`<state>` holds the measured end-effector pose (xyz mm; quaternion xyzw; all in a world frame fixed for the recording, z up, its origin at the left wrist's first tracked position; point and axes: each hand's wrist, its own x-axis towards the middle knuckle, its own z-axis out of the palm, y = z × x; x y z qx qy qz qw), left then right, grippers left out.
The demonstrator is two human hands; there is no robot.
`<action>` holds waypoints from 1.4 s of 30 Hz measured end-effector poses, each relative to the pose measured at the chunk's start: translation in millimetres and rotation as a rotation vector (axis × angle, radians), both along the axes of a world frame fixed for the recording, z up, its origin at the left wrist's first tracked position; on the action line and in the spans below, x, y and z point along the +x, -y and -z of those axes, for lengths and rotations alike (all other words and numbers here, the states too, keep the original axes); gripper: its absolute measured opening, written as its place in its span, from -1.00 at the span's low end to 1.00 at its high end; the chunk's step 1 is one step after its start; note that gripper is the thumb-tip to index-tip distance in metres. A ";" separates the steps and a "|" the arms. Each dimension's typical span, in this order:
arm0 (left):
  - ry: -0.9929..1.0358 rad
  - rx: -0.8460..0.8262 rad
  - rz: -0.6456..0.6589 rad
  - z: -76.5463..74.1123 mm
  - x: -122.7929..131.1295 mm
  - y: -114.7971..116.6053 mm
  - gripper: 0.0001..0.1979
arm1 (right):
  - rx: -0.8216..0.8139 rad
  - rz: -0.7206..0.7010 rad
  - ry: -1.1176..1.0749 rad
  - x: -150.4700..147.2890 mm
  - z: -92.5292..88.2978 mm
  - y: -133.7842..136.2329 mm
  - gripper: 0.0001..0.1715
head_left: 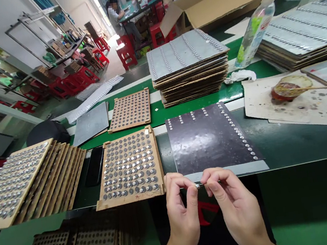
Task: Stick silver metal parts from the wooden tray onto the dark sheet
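"Grip check: how far open?"

"Nearly closed. Left grip (180, 213) and right grip (235, 203) pinch one small silver disc (197, 186) between them."

"Where is it?"

"Just above the near edge of a black sheet (208, 140) dotted with silver discs, on the green surface (307, 147), beside a wooden-framed tray (130, 169) of similar discs."

A plastic bottle (255, 30) on the green belt (253, 71), cardboard box (219, 1) behind

Just ahead of your left hand (180, 213) and right hand (236, 205) lies a studded sheet (211, 140); left of them sits a wooden tray of button cells (130, 169), with a stack of cardboard boards (191, 82) beyond the sheet.
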<state>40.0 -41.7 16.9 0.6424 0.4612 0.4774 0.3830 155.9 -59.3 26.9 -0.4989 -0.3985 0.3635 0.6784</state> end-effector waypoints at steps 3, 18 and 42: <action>-0.012 0.024 0.009 2.1 -1.2 0.7 -0.85 | 0.004 0.007 -0.010 -0.2 1.7 -0.9 -0.80; -0.011 -0.012 0.029 2.6 -0.5 1.2 -0.85 | -0.091 -0.180 -0.217 -1.3 13.4 1.7 -0.83; 0.029 -0.134 -0.069 -3.7 5.8 3.1 -0.72 | 0.140 0.095 0.401 -3.1 16.2 4.7 -0.84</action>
